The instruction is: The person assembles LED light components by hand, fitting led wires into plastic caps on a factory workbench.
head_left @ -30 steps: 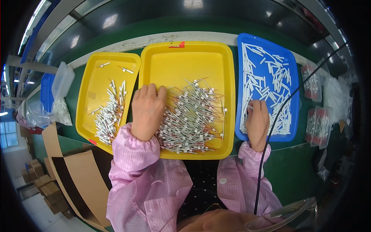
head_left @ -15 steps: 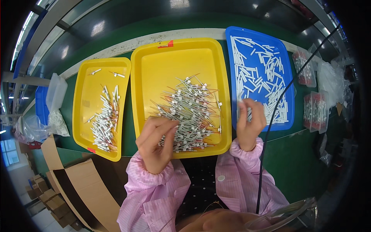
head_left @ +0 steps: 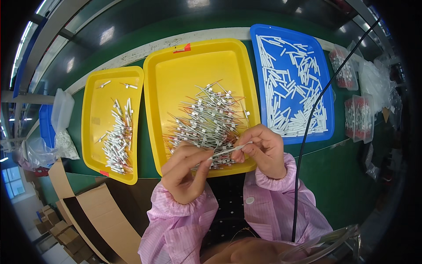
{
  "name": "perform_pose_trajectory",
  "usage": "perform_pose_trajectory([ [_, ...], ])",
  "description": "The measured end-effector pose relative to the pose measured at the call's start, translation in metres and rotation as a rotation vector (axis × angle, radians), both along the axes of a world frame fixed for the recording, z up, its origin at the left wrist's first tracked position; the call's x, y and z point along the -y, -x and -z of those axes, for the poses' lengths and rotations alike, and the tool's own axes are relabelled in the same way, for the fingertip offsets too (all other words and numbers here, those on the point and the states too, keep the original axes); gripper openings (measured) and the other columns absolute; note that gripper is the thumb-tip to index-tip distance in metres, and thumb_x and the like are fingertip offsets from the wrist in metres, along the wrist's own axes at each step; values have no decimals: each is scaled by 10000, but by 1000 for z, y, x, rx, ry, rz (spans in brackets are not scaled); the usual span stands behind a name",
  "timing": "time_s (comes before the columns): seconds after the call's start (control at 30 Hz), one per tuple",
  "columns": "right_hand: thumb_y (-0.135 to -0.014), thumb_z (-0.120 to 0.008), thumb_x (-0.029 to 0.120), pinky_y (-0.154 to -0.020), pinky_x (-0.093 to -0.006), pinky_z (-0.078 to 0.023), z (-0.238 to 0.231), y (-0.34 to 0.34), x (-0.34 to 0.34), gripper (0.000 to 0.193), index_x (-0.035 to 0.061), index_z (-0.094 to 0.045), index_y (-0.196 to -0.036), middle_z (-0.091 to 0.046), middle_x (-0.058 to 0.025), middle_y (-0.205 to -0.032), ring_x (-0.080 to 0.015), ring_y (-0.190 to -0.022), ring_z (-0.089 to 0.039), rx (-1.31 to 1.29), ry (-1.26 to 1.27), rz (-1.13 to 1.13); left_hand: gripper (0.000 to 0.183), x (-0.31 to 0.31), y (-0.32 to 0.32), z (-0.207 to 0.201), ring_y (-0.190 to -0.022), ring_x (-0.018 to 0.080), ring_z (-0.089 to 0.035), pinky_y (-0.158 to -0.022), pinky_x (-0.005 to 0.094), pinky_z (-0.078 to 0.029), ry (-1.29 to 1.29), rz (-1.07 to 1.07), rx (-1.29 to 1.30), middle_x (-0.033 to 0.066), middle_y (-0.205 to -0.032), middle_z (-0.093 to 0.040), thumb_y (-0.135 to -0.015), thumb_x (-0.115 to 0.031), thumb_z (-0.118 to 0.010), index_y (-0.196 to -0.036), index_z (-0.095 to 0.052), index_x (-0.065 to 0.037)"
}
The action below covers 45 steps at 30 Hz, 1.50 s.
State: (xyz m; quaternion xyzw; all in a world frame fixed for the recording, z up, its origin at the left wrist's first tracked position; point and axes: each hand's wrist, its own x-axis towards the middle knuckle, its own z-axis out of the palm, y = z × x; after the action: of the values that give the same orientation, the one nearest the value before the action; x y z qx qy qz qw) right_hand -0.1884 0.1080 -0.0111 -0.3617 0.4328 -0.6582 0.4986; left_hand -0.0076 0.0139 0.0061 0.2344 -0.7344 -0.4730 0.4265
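Over the near edge of the large yellow tray, my two hands meet at a slim white tube lying slantwise between them. My right hand pinches the tube between thumb and fingers. My left hand is closed at the tube's left end, where a small thin leaded part seems to sit in the fingertips, mostly hidden. Beneath and beyond the hands lies a heap of thin wire-leaded parts with white tags and reddish ends. The blue tray on the right holds many loose white tubes.
A smaller yellow tray at left holds white-sleeved wired parts. Clear boxes of similar parts and plastic bags stand far right. A black cable crosses the right side. An open cardboard box sits lower left.
My right hand has left the blue tray and moved left with a white tube, up to my left hand. My left hand has shifted slightly right and nearer to me.
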Motion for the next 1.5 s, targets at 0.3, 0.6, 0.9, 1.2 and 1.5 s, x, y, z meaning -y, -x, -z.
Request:
perform_pose_trajectory([
  [0.3,-853,-653,-15,-591,-288,-544,2,13,5,107,-27,-642,-958,-682,-142,-865,-242,-719,-681,-715,412,79,223,5,-11,-1,-702,221,-627,-634,305,-480,-369,143,57,160,-857,-674,-750,121,-708,-969,-681,93],
  [0.6,-704,-771,18,-518,-299,-436,-6,10,9,168,7,-698,-855,-652,-86,-740,-206,-616,-609,-924,323,99,204,6,1,8,-724,260,-669,-634,270,-545,9,233,-39,220,-926,-675,-749,133,-677,-945,-686,80],
  [0.9,-757,-733,-6,-523,-288,-403,3,3,13,90,-11,-689,-834,-619,-84,-674,-198,-575,-557,-726,292,99,275,5,-3,11,-757,293,-678,-675,348,-571,274,159,83,198,-894,-692,-670,138,-674,-938,-684,78],
  [1.2,-851,-658,21,-559,-343,-456,-6,4,11,45,-8,-656,-816,-617,-126,-703,-278,-618,-594,-413,-146,-257,235,16,-2,14,-864,316,-677,-799,401,-600,682,299,46,233,-963,-666,-695,76,-693,-925,-662,120],
  [1.5,-897,-606,54,-600,-357,-471,18,5,10,146,-14,-593,-1025,-621,-131,-780,-285,-668,-604,-1005,22,428,283,46,-36,35,-860,303,-681,-683,363,-544,830,-299,354,167,-1009,-692,-691,52,-674,-975,-680,40],
])
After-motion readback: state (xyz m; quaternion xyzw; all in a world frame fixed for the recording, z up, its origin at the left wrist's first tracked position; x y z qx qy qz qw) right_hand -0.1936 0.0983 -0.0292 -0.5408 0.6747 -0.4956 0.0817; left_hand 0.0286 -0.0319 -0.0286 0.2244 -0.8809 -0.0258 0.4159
